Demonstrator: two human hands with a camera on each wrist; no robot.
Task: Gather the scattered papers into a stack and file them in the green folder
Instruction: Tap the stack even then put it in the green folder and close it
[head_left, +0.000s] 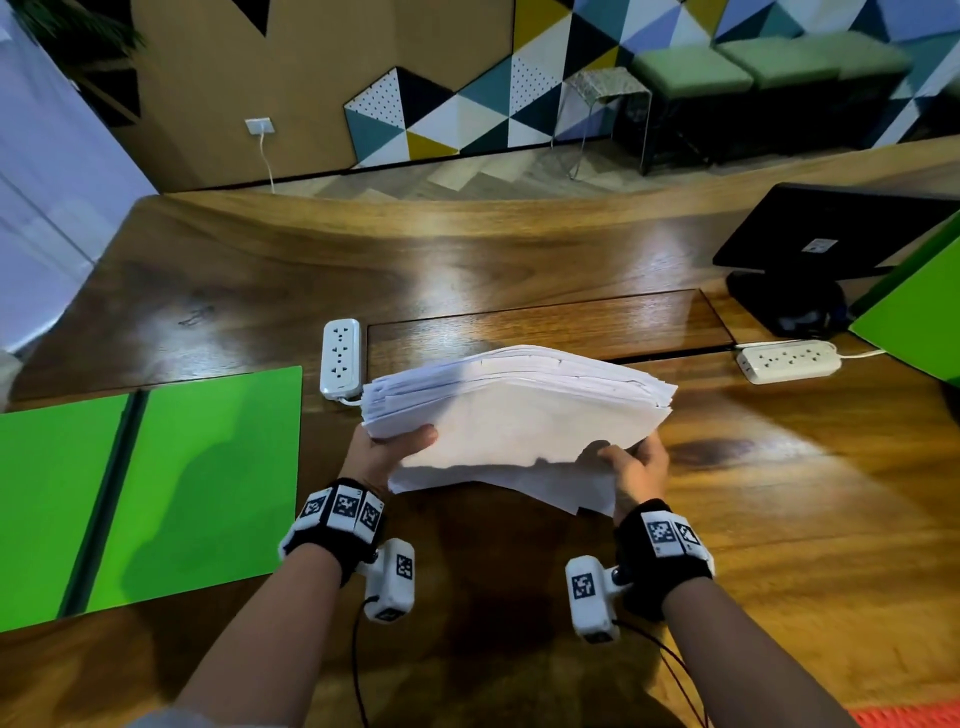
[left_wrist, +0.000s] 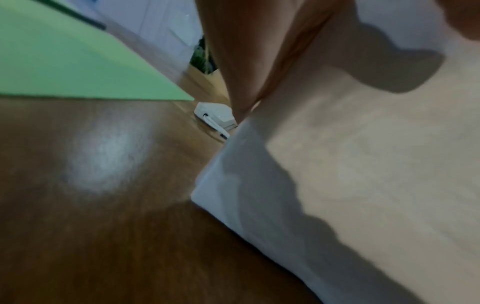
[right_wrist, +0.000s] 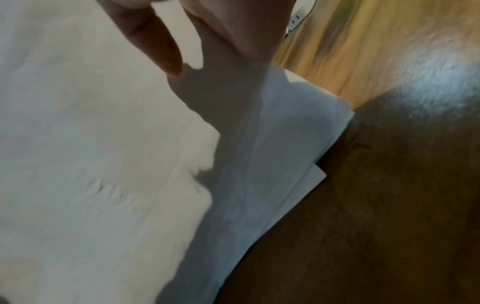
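Observation:
A thick stack of white papers (head_left: 514, 410) is held above the middle of the wooden table, its sheets bowed and its edges uneven. My left hand (head_left: 387, 452) grips the stack's near left corner, thumb on top. My right hand (head_left: 631, 462) grips the near right edge, thumb on top. The green folder (head_left: 156, 488) lies open and flat on the table to the left of the stack. The left wrist view shows the paper stack (left_wrist: 363, 164) from close up with the folder (left_wrist: 78, 61) beyond it. In the right wrist view, fingers (right_wrist: 161, 43) rest on the paper (right_wrist: 91, 144).
A white power strip (head_left: 340, 358) lies just behind the stack's left side, and another power strip (head_left: 789, 361) sits to the right. A black monitor (head_left: 810, 234) and a second green folder (head_left: 919, 312) stand at the far right. The wooden table (head_left: 779, 493) stretches around.

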